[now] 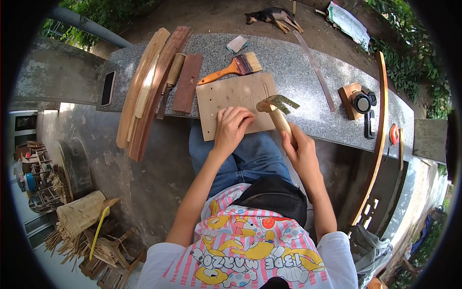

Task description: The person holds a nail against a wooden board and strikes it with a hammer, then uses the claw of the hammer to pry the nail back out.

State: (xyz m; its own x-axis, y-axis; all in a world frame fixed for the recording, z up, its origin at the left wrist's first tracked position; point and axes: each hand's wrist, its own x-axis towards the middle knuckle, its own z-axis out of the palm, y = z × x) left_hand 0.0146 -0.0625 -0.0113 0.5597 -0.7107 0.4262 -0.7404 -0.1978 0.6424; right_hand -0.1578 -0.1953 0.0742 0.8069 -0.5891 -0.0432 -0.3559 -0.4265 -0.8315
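Phone (109,88) lay at the far left of the speckled grey tabletop (298,72). Just right of it, a bundle of long wooden strips (138,91), pale and reddish-brown, jutted past the near edge. A wooden-handled tool (169,85) lay alongside them, and next came a flat reddish-brown block (187,83). A brush (232,69) with an orange handle lay just beyond a thin brown board (216,98), which had small dark holes near its left side and sat at the near edge, partly over the person's jeans (260,156). On this board rested the left hand (232,126), its fingers bent and drawn close together; whether they pinched anything could not be told. A small folded cloth-like piece (237,44) lay beyond the brush. Over the right part of the board hung a hammer (280,120), tilted, its claw pointing right, with the right hand (301,147) below, its fingers wrapped around the wooden handle and the thumb laid along it. Behind, on the ground (226,19), lay a dog (274,18). Further right were a thin straight strip (314,70), lying slantwise, a wooden block (347,98) with a black round-faced object (362,102) against it, a long curved wooden piece (382,96) and a red item (394,134), too small to identify.
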